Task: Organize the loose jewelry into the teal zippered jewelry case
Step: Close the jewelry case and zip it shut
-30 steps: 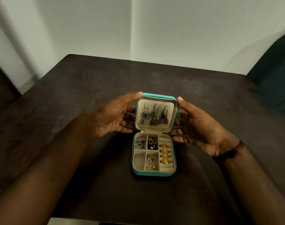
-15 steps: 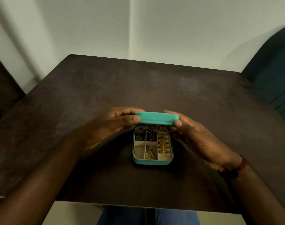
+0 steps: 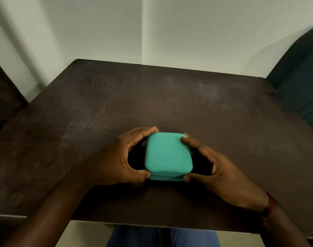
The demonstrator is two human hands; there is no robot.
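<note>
The teal jewelry case (image 3: 168, 155) lies w/ lid down on the dark table (image 3: 98, 107), near its front edge. Left hand (image 3: 114, 157) grips the case's left side, right hand (image 3: 216, 166) its right side; fingers curled at far corners, thumbs at near corners.

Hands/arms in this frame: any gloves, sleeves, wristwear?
No gloves or sleeves in view: both forearms are bare. The right hand has a dark reddish-brown band on its wrist. The left hand shows no rings or wristwear.
</note>
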